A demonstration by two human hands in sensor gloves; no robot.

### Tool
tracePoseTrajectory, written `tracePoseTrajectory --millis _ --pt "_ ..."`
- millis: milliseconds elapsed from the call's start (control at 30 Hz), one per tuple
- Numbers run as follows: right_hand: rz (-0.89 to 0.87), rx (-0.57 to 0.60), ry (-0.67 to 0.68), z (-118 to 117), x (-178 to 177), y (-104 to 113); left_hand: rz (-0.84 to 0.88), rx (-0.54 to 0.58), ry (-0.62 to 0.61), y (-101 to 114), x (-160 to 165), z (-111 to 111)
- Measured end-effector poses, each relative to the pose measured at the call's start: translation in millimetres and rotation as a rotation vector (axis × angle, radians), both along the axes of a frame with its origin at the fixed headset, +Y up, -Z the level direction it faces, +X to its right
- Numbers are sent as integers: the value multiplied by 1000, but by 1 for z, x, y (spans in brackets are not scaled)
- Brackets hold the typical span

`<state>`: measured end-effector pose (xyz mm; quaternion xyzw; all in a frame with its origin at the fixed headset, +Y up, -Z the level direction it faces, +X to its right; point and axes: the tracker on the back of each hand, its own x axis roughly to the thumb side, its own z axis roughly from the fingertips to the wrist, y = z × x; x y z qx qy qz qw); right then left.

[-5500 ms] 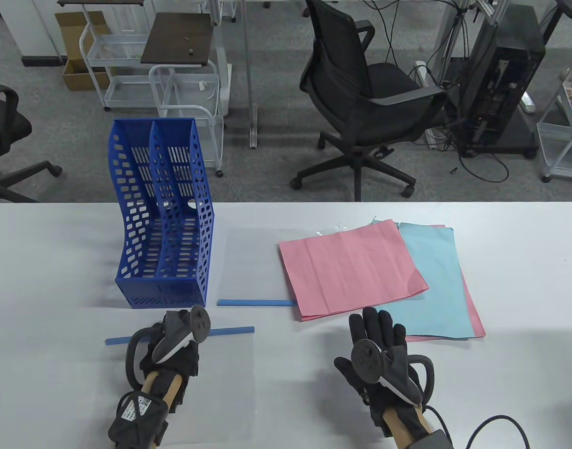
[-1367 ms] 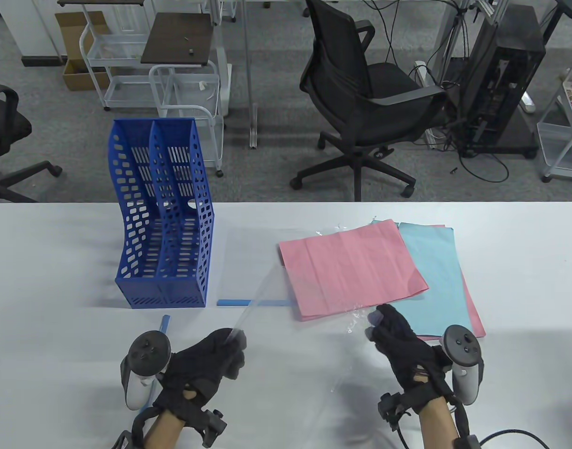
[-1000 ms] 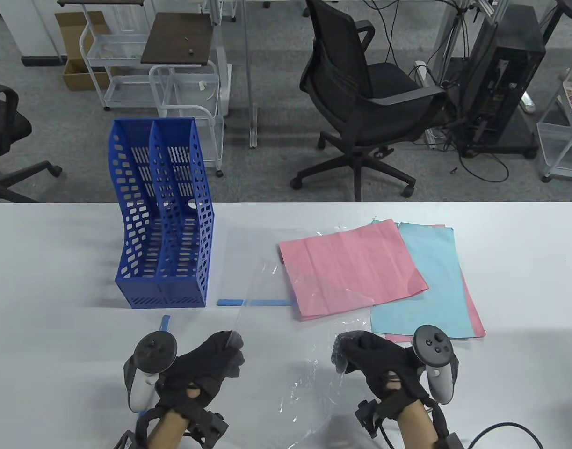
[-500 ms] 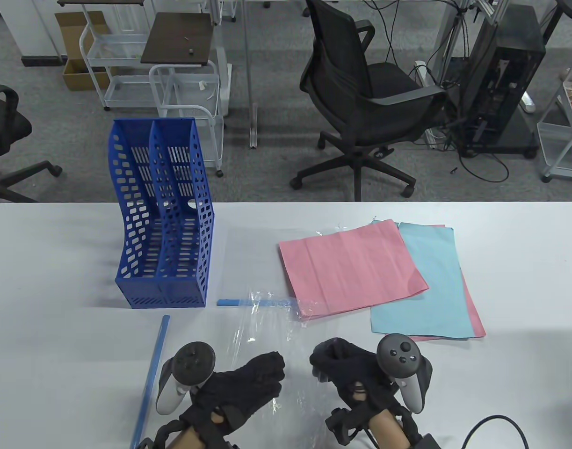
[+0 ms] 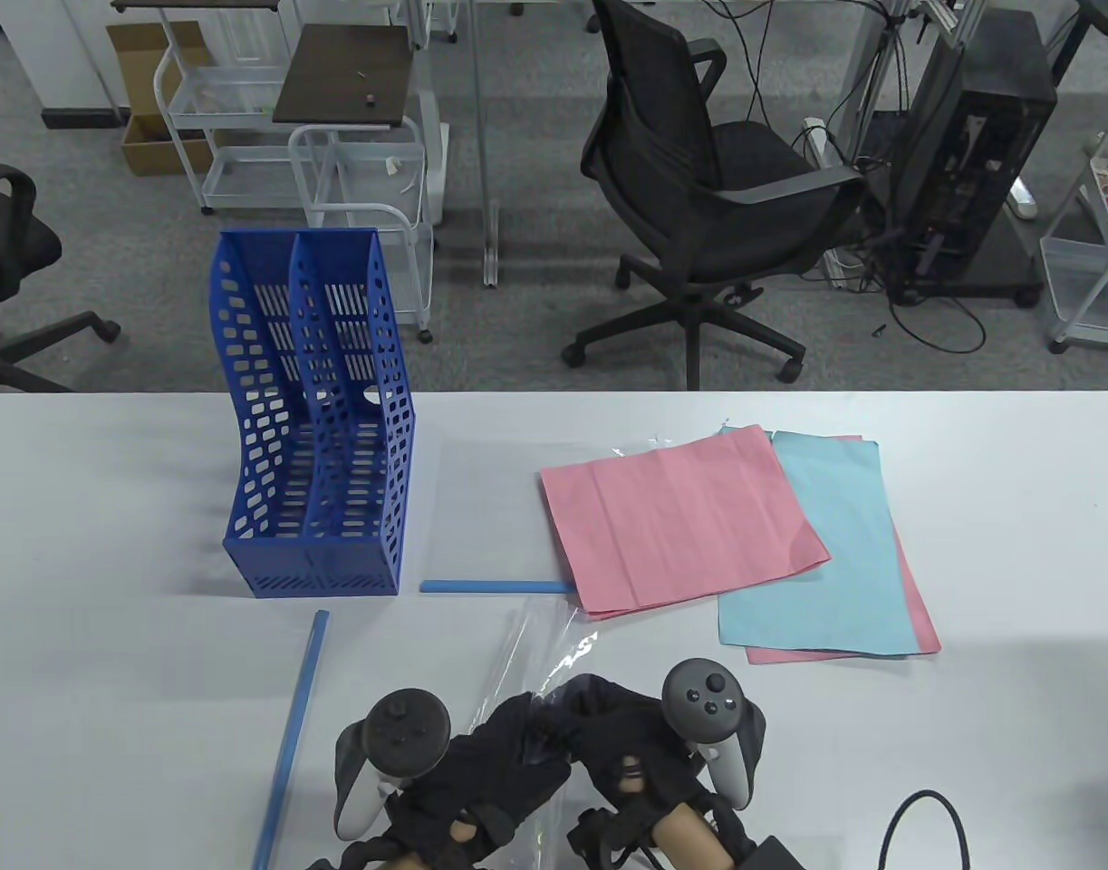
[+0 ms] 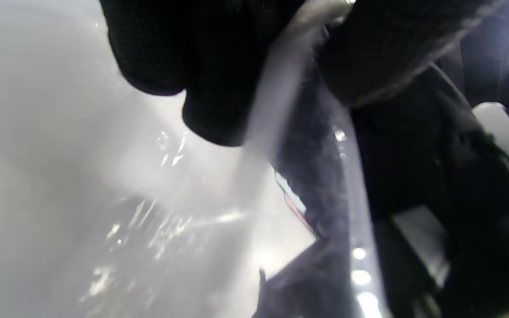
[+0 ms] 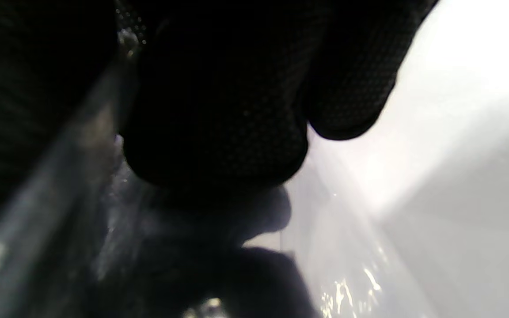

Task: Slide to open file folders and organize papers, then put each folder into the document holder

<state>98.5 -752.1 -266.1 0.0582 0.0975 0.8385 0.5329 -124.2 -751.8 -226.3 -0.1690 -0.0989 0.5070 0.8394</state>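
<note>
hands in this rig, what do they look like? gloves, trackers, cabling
Both the left hand and right hand wear black mesh-textured gloves covering the fingers. Each back carries a controller-shaped tracker with a round dark grey buttoned head and paler grey handle. Bare wrists, black straps. A black cable loops on the right.

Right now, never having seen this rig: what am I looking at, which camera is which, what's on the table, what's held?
No robot here: a person's two hands in black sensor gloves, each with a controller-like tracker strapped to its back. The wide picture looks down at the white table; the two dark, blurry ones come from cameras on each wrist.

On the table: a blue document holder standing upright, a pink paper stack lying over blue paper, and two loose blue slide bars.

The left hand and right hand are close together at the near edge, both gripping a clear plastic folder sheet that rises between them. The wrist views show gloved fingers on that film, little else.
</note>
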Motion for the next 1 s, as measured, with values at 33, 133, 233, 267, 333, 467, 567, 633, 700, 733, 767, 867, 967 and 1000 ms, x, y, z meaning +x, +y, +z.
tracePoseTrajectory --millis 33,133,233,267,333,467,567,633,700,733,767,867,967,1000 --pt "8 3 6 -1 0 0 25 -16 15 -2 -2 -1" --pt "22 12 -1 -5 5 3 87 -51 49 -5 -9 -5" --pt "32 15 -25 -12 20 11 101 -50 120 -2 -27 -10" --pt "54 16 -36 -15 29 16 103 -44 150 0 -36 -12" --pt "105 13 -57 -20 48 23 96 -35 190 7 -55 -16" --pt "285 -14 -131 -27 90 31 -15 -44 242 23 -96 -23" --pt "488 -64 -163 -30 118 31 -179 -110 262 26 -123 -27" --pt "578 -91 -188 -31 132 27 -281 -157 284 22 -134 -30" --pt "629 -142 -205 -33 141 22 -351 -181 304 18 -138 -32" --pt "648 -167 -211 -35 144 19 -394 -192 312 15 -138 -34" --pt "675 -191 -210 -35 146 16 -430 -188 323 13 -137 -35" --pt "767 -226 -206 -37 146 10 -533 -193 348 7 -134 -38" --pt "820 -253 -186 -37 143 7 -593 -215 344 2 -131 -40" --pt "831 -255 -184 -37 141 6 -610 -222 342 1 -130 -41"
